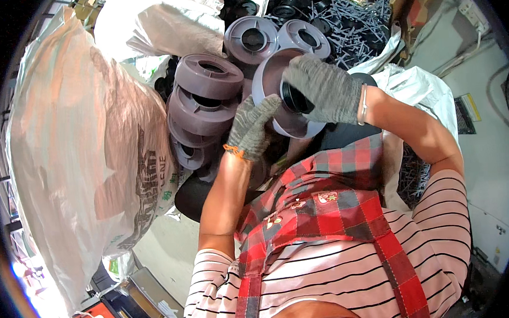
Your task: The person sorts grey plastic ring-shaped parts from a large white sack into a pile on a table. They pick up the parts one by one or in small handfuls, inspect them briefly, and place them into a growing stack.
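Both my hands wear grey knit gloves. My right hand (pixel 323 89) presses a black round insert (pixel 295 98) into the centre of a grey plastic disc-shaped part (pixel 274 80), fingers curled over it. My left hand (pixel 253 128) supports the same grey part from its lower left edge, fingers against the rim. The part is tilted, held up in front of my chest, above my red checked apron (pixel 323 212).
A stack of similar grey round parts (pixel 199 105) stands just left of my hands, with two more (pixel 272 38) behind. A heap of grey plastic rods (pixel 350 21) lies at the top right. A big woven sack (pixel 86 153) fills the left; white bags (pixel 414 86) sit right.
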Demonstrator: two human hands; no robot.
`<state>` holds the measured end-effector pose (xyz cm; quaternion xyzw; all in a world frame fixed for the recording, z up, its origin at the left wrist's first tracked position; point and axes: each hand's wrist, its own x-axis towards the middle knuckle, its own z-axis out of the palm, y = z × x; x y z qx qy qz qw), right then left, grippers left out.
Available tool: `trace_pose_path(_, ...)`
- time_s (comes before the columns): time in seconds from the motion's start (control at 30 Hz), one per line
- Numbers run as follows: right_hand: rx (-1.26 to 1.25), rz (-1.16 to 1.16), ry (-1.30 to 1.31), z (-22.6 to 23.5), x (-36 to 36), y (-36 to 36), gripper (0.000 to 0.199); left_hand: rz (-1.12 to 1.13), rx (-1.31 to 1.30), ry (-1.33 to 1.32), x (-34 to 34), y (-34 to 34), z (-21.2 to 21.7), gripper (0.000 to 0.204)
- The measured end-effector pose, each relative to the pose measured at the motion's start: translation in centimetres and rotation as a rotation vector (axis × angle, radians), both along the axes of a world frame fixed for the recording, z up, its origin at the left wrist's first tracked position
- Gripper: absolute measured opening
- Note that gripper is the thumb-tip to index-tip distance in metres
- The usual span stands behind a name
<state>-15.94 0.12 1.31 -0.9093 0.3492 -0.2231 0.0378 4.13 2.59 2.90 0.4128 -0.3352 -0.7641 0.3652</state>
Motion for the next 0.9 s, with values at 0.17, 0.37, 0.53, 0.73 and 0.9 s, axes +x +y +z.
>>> trace_pose_path(0.17,0.133,0.043,-0.031,0.3,0.6,1.1,0.072,0.028,-0.008,0.091,0.8,0.9,-0.3,0.042)
trace_pose_path(0.37,0.589,-0.173,-0.442,-1.5,0.9,-1.0,0.060,0.000,-1.344,-0.610,-0.7,1.4,-2.1,0.088)
trace_pose_path(0.53,0.510,-0.114,-0.587,0.0,4.2,1.4,0.045,-0.153,-1.209,-0.787,4.2,4.0,-1.9,0.094)
trace_pose_path(0.73,0.604,0.176,-0.602,-3.5,4.4,0.1,0.045,-0.139,-1.831,-0.950,7.8,2.6,-0.9,0.060)
trace_pose_path(0.9,0.779,0.167,-1.080,-2.9,2.6,-4.0,0.038,0.369,-1.120,-1.168,10.1,3.7,1.9,0.050)
